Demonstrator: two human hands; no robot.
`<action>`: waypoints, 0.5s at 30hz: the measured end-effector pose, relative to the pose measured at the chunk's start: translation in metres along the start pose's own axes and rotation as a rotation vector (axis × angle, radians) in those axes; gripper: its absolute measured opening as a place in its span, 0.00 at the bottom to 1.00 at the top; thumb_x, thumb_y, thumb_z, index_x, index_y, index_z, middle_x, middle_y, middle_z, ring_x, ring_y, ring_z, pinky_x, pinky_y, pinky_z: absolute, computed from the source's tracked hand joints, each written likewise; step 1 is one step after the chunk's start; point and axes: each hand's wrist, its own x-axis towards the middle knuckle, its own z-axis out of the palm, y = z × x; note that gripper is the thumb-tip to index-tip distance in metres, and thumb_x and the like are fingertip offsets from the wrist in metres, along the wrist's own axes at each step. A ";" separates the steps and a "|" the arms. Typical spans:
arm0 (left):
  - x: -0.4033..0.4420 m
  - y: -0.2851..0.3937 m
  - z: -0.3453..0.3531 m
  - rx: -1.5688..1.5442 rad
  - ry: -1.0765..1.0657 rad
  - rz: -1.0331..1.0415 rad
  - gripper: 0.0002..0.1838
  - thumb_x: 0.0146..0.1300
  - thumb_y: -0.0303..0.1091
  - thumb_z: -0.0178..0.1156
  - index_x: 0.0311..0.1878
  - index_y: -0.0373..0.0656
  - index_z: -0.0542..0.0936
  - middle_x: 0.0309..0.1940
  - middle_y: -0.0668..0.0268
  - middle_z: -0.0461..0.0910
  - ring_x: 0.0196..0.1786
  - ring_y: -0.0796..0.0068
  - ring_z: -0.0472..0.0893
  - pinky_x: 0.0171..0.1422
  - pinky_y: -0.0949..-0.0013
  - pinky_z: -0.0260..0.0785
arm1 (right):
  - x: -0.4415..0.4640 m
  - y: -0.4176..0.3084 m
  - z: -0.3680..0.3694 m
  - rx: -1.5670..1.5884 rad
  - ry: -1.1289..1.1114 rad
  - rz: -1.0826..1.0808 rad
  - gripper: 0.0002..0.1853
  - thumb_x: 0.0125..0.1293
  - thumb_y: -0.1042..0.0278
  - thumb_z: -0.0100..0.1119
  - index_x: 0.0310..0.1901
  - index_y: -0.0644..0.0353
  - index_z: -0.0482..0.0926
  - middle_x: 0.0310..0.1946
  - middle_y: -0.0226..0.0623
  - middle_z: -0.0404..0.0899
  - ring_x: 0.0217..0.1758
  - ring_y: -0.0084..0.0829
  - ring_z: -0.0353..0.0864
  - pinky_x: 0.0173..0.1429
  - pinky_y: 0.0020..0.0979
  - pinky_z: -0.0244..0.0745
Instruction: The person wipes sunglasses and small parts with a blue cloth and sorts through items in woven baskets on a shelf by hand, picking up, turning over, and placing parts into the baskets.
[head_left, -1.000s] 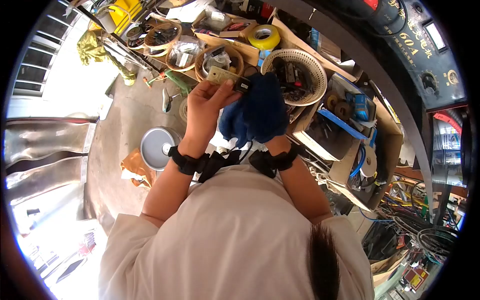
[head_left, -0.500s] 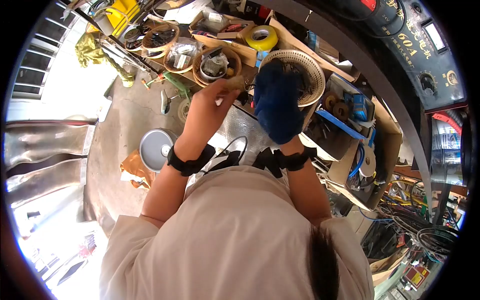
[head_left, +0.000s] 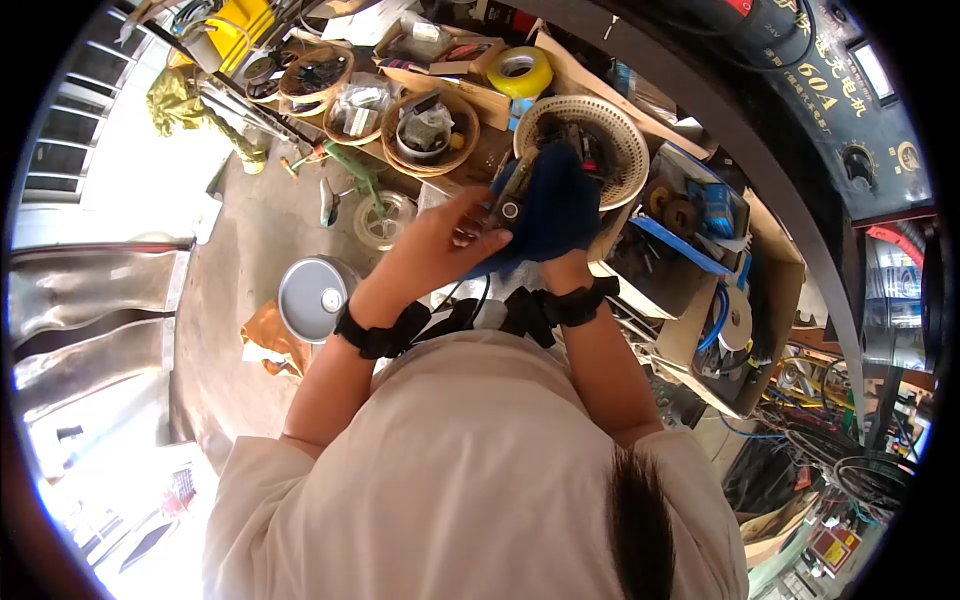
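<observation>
A dark blue cloth (head_left: 560,205) covers most of my right hand (head_left: 567,268), whose fingers are hidden beneath it. Against the left side of the cloth is a small dark metal part (head_left: 510,208) with a round, light-centred spot. My left hand (head_left: 455,238) has its fingers curled round the lower left of this part, thumb pointing at it. Just beyond the cloth stands a cream plastic basket (head_left: 632,140) with dark small parts inside. Both wrists wear black straps.
Wicker baskets (head_left: 468,112) of small parts stand at the back, beside a yellow tape roll (head_left: 520,72). Open boxes (head_left: 775,290) are at the right. A grey round bucket (head_left: 305,300) and an orange-brown cloth (head_left: 268,335) lie on the floor at left.
The hands were apart half a second ago and are now together. The light flat piece first seen in my left hand now appears turned, with the dark part against the cloth.
</observation>
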 end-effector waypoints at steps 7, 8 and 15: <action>0.005 -0.009 -0.003 -0.175 0.095 0.022 0.24 0.68 0.25 0.52 0.67 0.36 0.63 0.33 0.62 0.80 0.35 0.78 0.79 0.42 0.73 0.72 | -0.004 0.007 0.002 0.081 0.166 -0.399 0.22 0.63 0.61 0.54 0.57 0.59 0.72 0.58 0.46 0.71 0.63 0.46 0.68 0.70 0.43 0.59; 0.004 -0.003 -0.005 -0.023 0.086 0.013 0.24 0.68 0.23 0.50 0.67 0.38 0.63 0.33 0.62 0.80 0.35 0.77 0.79 0.41 0.72 0.72 | -0.001 0.004 -0.001 0.057 0.124 -0.360 0.22 0.62 0.60 0.54 0.57 0.59 0.72 0.58 0.46 0.71 0.62 0.46 0.69 0.69 0.42 0.60; 0.007 0.001 -0.007 0.428 0.272 0.275 0.27 0.60 0.20 0.53 0.64 0.47 0.69 0.35 0.57 0.78 0.36 0.55 0.79 0.40 0.59 0.72 | 0.002 0.006 -0.001 0.616 0.030 0.050 0.18 0.59 0.58 0.60 0.45 0.61 0.72 0.42 0.37 0.76 0.46 0.30 0.75 0.53 0.34 0.71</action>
